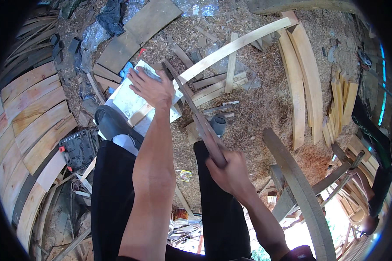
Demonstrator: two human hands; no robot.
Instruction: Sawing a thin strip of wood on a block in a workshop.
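Tool in right fingers, wrapper print unreadable

Room above sawdust floor, pale strip ahead, curved beam rightward

We see a long, pale-cream wooden strip at upper centre, flat tan wooden planks streaked brown at left, and black cloth trousers at lower centre.

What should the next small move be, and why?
Probably ease the left hand slightly further left, away from the long narrow tool: the right hand grips that tool, which crosses the pale wood strip close beside the left hand.
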